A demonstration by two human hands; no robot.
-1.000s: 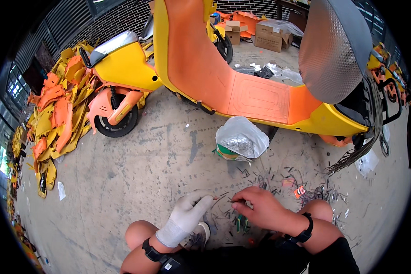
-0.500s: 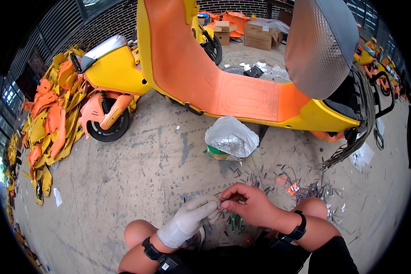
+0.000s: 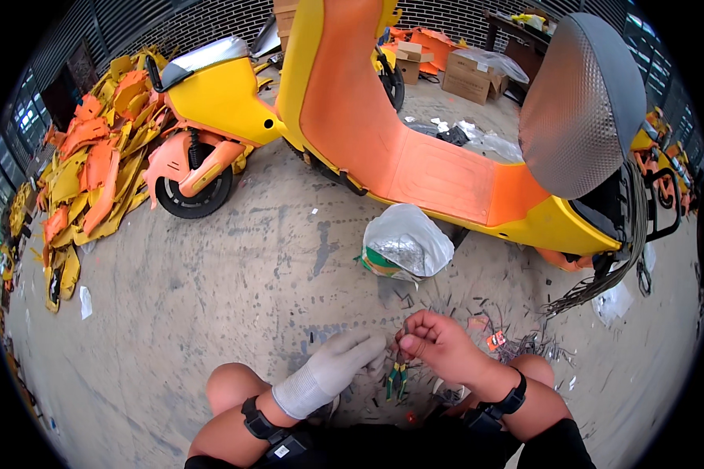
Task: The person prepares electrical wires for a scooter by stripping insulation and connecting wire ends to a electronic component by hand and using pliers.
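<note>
Head view: left hand [image 3: 332, 369] and right hand [image 3: 443, 349] are held low over a concrete floor [image 3: 250, 281], fingertips near each other, a narrow gap seen between.
Left hand: gloved in pale knit; fingers are bent forward and kept together; whether anything is gripped cannot be told.
Right hand: bare; thumb and index finger are brought together in a pinch; any thin piece between the tips is too small to be made out.
Pliers [image 3: 393, 382]: seen just below the right fingertips, apparently on the floor, green-and-yellow handles pointed toward the lower edge; no grip on them is seen.
Pliers, handling: judged rigid and dense for their bulk, not fragile; best taken by the sleeved handles, well back from the metal nose, where less slip is expected.
Dark scraps [image 3: 483, 301]: strewn ahead and to the right; judged very light, easily dropped through a glove, best pinched at mid-length by bare fingertips.
Wire tangle [image 3: 528, 346]: lying near the right knee; judged springy and apt to snag.
White-lined bag [image 3: 438, 244]: stood open beyond the hands, before the yellow-and-orange scooter [image 3: 446, 184]; walls judged soft, best steadied at the rim.
</note>
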